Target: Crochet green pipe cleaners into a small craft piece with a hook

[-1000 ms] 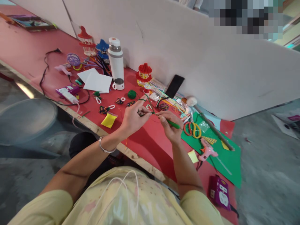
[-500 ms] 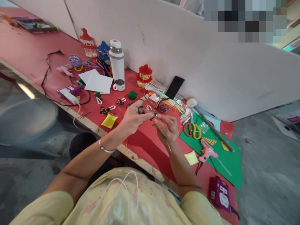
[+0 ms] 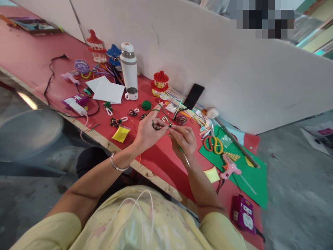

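Green yarn [image 3: 164, 113] runs over the raised index finger of my left hand [image 3: 148, 130], whose thumb and other fingers pinch a small dark green piece of yarn work. My right hand [image 3: 185, 139] is closed on a slim crochet hook [image 3: 185, 158] with a green grip; its rear end sticks out below the palm. The fingertips of both hands nearly meet at the hook's tip, where the yarn comes down. Stitch detail is too small to make out. Just beyond my left hand lies a ball of green yarn [image 3: 146, 105].
A white flask [image 3: 129, 71] and its cup [image 3: 131, 93] stand behind. Scissors [image 3: 213, 144] and a pink glue gun [image 3: 230, 168] lie right, on green sheet [image 3: 256, 187]. A phone [image 3: 194, 96] leans near straws. Beaded charms [image 3: 116, 121] and a yellow packet [image 3: 121, 133] lie left.
My right hand and the hook have shifted slightly left and up, and the hook's angle has changed a little. The yarn stays looped over my left index finger.
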A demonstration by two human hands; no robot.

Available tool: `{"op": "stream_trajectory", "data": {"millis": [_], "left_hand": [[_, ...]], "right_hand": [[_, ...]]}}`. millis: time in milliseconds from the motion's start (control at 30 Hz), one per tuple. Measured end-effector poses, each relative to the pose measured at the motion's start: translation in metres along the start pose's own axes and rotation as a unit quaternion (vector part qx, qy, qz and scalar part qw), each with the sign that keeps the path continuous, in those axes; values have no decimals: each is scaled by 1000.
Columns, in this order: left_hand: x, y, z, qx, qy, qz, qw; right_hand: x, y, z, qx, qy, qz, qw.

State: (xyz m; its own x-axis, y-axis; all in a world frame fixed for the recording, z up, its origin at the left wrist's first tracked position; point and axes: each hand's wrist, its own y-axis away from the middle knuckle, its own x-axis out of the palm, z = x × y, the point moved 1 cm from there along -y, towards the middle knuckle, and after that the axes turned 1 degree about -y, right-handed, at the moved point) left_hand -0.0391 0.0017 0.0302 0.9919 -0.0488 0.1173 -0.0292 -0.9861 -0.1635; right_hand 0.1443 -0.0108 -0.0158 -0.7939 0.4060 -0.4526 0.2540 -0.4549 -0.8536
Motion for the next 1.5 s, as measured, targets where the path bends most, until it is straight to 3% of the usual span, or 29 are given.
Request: {"op": "stream_trajectory", "data": {"millis": [100, 233, 300, 367, 500, 633, 733, 900, 1000, 1067, 1167, 1267, 1367, 1500], "left_hand": [[-4, -1, -4, -31, 49, 24, 998], [-4, -1, -10, -173, 191, 100, 961], [-2, -1, -9, -212, 219, 109, 946], [0, -1, -5, -197, 211, 84, 954], [0, -3, 4, -58, 92, 15, 994], [-4, -4, 7, 7, -7, 7, 1000], [-6, -4, 2, -9, 23, 17, 1000], [-6, -2, -7, -155, 159, 94, 970], [-4, -2, -8, -96, 117, 27, 988], [0, -1, -8, -68, 112, -5, 991], [4, 0, -8, -137, 190, 39, 971], [1, -1, -9, -216, 235, 99, 943], [-8, -4, -9, -201, 201, 94, 954], [-19, -10, -7, -118, 75, 64, 988]], "right_hand": [[-2, 3, -3, -22, 27, 8, 999], [-5, 6, -6, -27, 29, 7, 999], [-5, 5, -3, -49, 34, -13, 998], [-5, 1, 2, -73, 53, -29, 995], [-3, -9, 7, -54, 61, -12, 997], [-1, -13, 8, -43, 26, -7, 999], [-2, -11, 8, -55, 34, -22, 998], [-6, -11, 6, -81, 20, -37, 996], [-2, -13, 5, -36, -14, -12, 999], [1, -11, 7, -35, 19, -36, 999], [2, -3, 7, -51, 91, -73, 992], [-3, -1, 1, -38, 70, -46, 996], [-10, -11, -9, -26, -43, 7, 999], [-15, -27, -14, -19, -142, 58, 988]]}}
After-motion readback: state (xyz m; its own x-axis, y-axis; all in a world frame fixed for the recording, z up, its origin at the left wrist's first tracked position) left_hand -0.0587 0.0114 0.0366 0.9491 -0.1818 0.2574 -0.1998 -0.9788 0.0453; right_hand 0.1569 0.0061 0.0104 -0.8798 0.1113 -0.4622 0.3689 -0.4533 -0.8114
